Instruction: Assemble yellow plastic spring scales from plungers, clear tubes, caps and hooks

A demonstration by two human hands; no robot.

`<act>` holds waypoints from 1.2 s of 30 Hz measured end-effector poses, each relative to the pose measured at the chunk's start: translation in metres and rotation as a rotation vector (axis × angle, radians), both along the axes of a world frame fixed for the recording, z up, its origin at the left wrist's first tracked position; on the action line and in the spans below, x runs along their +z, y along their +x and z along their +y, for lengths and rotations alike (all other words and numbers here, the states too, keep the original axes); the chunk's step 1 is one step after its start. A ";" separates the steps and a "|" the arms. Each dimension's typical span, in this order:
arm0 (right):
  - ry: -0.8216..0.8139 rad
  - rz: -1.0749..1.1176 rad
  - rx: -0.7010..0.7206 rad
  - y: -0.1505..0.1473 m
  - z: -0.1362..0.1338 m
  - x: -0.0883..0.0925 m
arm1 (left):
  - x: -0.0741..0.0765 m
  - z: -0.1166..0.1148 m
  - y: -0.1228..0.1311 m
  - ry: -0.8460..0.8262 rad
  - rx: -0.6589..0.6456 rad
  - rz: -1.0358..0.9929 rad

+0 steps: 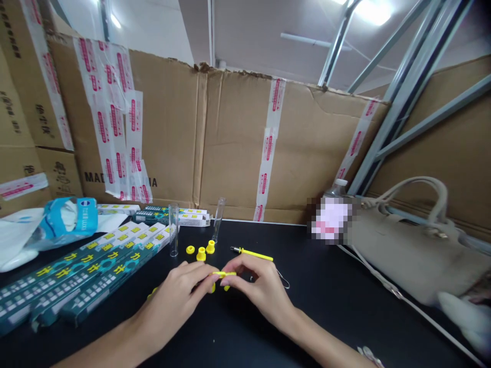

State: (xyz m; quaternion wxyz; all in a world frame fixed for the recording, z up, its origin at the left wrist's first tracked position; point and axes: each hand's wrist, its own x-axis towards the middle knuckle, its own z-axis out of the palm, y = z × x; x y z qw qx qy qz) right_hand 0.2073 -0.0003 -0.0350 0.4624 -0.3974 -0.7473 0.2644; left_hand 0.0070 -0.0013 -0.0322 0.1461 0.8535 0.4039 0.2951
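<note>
My left hand [180, 294] and my right hand [261, 286] meet over the black table [326, 317], both pinching a small yellow plastic piece [224, 275] between their fingertips. More yellow bits peek out under the fingers. Three yellow caps [200, 251] lie just beyond the hands. A yellow rod with a dark metal tip [251, 253] lies behind my right hand. Two clear tubes stand upright, one [174, 230] to the left and one [218, 220] further back. A thin wire loop [283, 280] lies beside my right hand.
Long dark green boxes with yellow print [88, 271] lie in rows at the left, a blue and white bag [65, 217] behind them. A beige handbag [410, 245] and a bottle [337, 191] sit at the right. Taped cardboard [230, 143] walls the back.
</note>
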 end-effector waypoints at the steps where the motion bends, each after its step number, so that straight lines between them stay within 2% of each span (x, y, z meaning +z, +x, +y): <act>1: 0.032 -0.018 -0.003 -0.001 -0.001 -0.001 | -0.001 -0.001 0.000 -0.005 -0.011 -0.002; 5: 0.137 -0.021 0.010 -0.002 -0.002 -0.004 | -0.005 -0.002 -0.002 0.013 -0.011 -0.029; 9: 0.069 0.040 0.118 0.003 0.001 -0.002 | -0.006 0.000 -0.003 -0.001 -0.012 -0.038; 12: 0.052 -0.054 0.146 0.015 0.006 0.003 | -0.001 0.002 -0.004 -0.021 0.054 -0.099; 14: 0.117 -0.180 0.100 0.027 0.013 0.007 | 0.004 0.003 -0.005 -0.034 0.107 -0.130; 18: 0.219 -0.434 -0.119 0.053 0.031 0.010 | 0.014 0.003 -0.008 -0.044 0.146 -0.170; 22: 0.160 -0.579 -0.189 0.068 0.046 0.002 | 0.018 0.001 -0.009 -0.033 0.165 -0.209; 27: 0.036 -0.534 -0.152 0.065 0.052 -0.008 | 0.018 0.005 -0.009 -0.066 0.172 -0.255; 36: 0.019 -0.397 -0.169 0.058 0.049 -0.004 | 0.017 0.022 -0.021 -0.110 0.172 -0.425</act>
